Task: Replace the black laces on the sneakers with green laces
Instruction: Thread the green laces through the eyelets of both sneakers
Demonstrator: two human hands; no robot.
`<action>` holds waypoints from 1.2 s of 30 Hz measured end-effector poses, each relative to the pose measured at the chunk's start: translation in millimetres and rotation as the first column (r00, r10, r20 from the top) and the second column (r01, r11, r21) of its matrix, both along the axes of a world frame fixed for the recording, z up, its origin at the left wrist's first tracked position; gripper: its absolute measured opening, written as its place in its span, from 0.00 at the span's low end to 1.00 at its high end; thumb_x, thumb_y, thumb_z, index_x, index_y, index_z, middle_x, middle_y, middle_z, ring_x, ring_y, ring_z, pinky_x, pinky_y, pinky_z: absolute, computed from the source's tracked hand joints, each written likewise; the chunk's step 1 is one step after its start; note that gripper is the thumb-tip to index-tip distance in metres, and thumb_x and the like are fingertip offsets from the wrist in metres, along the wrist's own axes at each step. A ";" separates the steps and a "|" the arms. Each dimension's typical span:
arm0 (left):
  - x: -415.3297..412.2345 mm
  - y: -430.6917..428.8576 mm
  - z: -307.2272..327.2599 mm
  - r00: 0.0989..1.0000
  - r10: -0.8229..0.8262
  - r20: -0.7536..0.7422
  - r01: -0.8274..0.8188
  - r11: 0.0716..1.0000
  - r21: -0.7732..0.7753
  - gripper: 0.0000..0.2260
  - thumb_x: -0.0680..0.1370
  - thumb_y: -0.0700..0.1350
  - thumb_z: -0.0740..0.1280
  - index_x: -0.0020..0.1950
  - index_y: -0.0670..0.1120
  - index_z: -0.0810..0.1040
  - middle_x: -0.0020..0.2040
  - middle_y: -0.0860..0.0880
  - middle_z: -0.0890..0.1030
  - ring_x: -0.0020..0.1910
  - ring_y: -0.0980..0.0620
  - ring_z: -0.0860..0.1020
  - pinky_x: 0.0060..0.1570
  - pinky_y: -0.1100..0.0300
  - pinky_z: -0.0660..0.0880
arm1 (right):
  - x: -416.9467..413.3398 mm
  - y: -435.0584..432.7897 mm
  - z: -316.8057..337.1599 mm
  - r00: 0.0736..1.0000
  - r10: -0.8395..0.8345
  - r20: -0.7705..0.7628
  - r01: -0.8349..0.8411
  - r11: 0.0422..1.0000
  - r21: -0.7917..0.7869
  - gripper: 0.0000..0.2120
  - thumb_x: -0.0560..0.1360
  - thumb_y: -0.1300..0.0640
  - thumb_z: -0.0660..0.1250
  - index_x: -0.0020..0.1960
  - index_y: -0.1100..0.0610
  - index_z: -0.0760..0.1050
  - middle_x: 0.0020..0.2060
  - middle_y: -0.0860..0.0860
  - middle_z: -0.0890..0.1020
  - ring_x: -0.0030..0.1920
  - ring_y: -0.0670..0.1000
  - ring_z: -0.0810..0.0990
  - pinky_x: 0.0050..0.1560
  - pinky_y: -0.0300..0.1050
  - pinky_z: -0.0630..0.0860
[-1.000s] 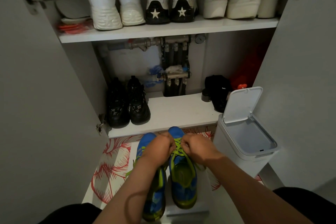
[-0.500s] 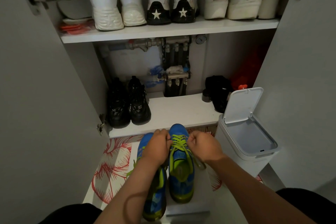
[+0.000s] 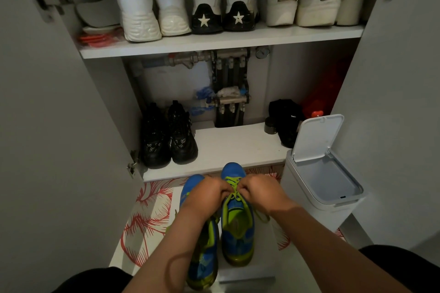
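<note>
Here: hands (image 3: 206, 194) (image 3: 263, 194) pinch green laces (image 3: 234, 191); star-marked heels (image 3: 206, 19) above.

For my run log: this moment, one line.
left hand: pinching green lace | right hand: pinching green lace | shoe: blue sneaker

The sneakers (image 3: 238, 240) are seen to be of matt synthetic cloth, and the green laces (image 3: 234, 189) of woven cord. The bin (image 3: 300, 188) is made of smooth, matt white plastic. A faint sheen is shown by the smooth shelf (image 3: 233, 147). The pipes (image 3: 228, 54) are of dull metal; a glossy finish is borne by the black shoes (image 3: 169, 140).
</note>
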State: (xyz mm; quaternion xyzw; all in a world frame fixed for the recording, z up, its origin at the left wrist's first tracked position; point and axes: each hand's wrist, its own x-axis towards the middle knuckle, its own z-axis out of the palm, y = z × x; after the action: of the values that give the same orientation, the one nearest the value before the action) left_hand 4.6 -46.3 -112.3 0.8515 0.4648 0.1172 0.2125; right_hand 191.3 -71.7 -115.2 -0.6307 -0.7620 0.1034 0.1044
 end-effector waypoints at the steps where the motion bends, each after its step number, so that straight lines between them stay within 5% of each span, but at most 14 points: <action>1: 1.1 0.6 0.0 1.000 -0.010 -0.017 0.011 1.000 0.021 0.09 0.77 0.42 0.66 0.49 0.53 0.85 0.45 0.50 0.82 0.44 0.52 0.79 0.46 0.54 0.77 | -0.5 -0.1 -1.1 1.000 -0.007 -0.013 0.007 1.000 0.007 0.10 0.77 0.51 0.62 0.50 0.49 0.82 0.47 0.50 0.84 0.46 0.55 0.82 0.45 0.48 0.78; 5: 5.7 0.1 -0.7 0.997 0.053 -0.062 -0.049 0.997 0.062 0.07 0.78 0.40 0.63 0.41 0.48 0.76 0.44 0.48 0.79 0.44 0.47 0.78 0.43 0.54 0.74 | -1.2 -1.8 -4.3 0.994 -0.074 -0.084 0.073 0.997 -0.005 0.09 0.76 0.51 0.62 0.46 0.51 0.81 0.43 0.49 0.84 0.43 0.53 0.81 0.41 0.44 0.75; 11: 2.6 -0.7 -6.6 0.970 0.231 -0.081 -0.234 0.972 -0.024 0.07 0.78 0.39 0.61 0.54 0.43 0.76 0.49 0.44 0.80 0.47 0.45 0.79 0.41 0.56 0.72 | 3.4 -5.0 -6.4 0.955 -0.227 -0.190 0.215 0.973 -0.083 0.14 0.78 0.52 0.63 0.34 0.54 0.74 0.34 0.51 0.82 0.38 0.54 0.81 0.40 0.47 0.79; 16: -2.4 0.8 2.3 0.976 0.218 -0.026 -0.219 0.972 -0.088 0.11 0.82 0.48 0.58 0.55 0.44 0.77 0.49 0.44 0.81 0.47 0.46 0.79 0.46 0.55 0.75 | 8.4 -6.8 3.5 0.941 -0.199 -0.274 0.145 0.968 -0.204 0.08 0.75 0.53 0.65 0.49 0.50 0.81 0.45 0.47 0.84 0.47 0.51 0.82 0.50 0.45 0.79; 20: -7.0 0.0 7.9 0.978 0.202 -0.051 -0.207 0.971 -0.117 0.12 0.81 0.49 0.59 0.47 0.44 0.78 0.46 0.44 0.82 0.44 0.48 0.78 0.43 0.58 0.73 | 12.9 -12.3 7.1 0.943 -0.171 -0.285 0.093 0.959 -0.269 0.11 0.72 0.59 0.65 0.50 0.49 0.80 0.43 0.44 0.81 0.47 0.49 0.81 0.50 0.43 0.79; 25: -14.6 -1.9 9.1 0.978 0.196 -0.074 -0.202 0.977 -0.075 0.06 0.79 0.43 0.62 0.47 0.44 0.78 0.47 0.44 0.81 0.46 0.48 0.78 0.41 0.60 0.70 | 21.6 -10.1 -0.5 0.945 -0.207 -0.251 0.154 0.964 -0.217 0.12 0.75 0.59 0.63 0.56 0.48 0.78 0.51 0.48 0.82 0.51 0.51 0.81 0.54 0.44 0.78; 30: -16.6 -12.2 13.0 0.982 0.181 -0.053 -0.180 0.983 0.021 0.06 0.79 0.45 0.62 0.52 0.46 0.76 0.51 0.47 0.79 0.50 0.49 0.77 0.45 0.60 0.70 | 24.0 -17.3 5.8 0.966 -0.182 -0.185 0.143 0.968 -0.206 0.14 0.74 0.57 0.64 0.58 0.47 0.76 0.51 0.47 0.82 0.49 0.50 0.80 0.48 0.42 0.75; 33: -6.0 -21.0 14.0 0.995 0.093 0.030 -0.095 0.994 0.050 0.04 0.76 0.46 0.65 0.49 0.49 0.72 0.49 0.51 0.75 0.49 0.51 0.73 0.49 0.55 0.73 | 9.8 -25.9 15.5 0.980 -0.057 -0.191 0.059 0.998 0.003 0.10 0.71 0.51 0.69 0.51 0.47 0.76 0.52 0.45 0.75 0.50 0.49 0.77 0.44 0.42 0.70; 36: 2.8 -24.7 10.0 0.998 0.066 -0.009 -0.066 0.998 -0.012 0.10 0.72 0.48 0.69 0.47 0.49 0.70 0.50 0.51 0.73 0.47 0.51 0.74 0.47 0.53 0.74 | -9.3 -31.6 19.2 0.993 0.117 0.025 -0.119 0.986 0.118 0.13 0.70 0.44 0.68 0.51 0.48 0.81 0.57 0.47 0.74 0.57 0.50 0.73 0.52 0.45 0.71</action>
State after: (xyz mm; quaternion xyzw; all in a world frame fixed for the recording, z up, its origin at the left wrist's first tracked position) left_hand 7.4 -70.9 -102.3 0.8350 0.4942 0.1174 0.2117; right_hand 182.0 -103.3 -95.9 -0.5780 -0.8037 0.0582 0.1287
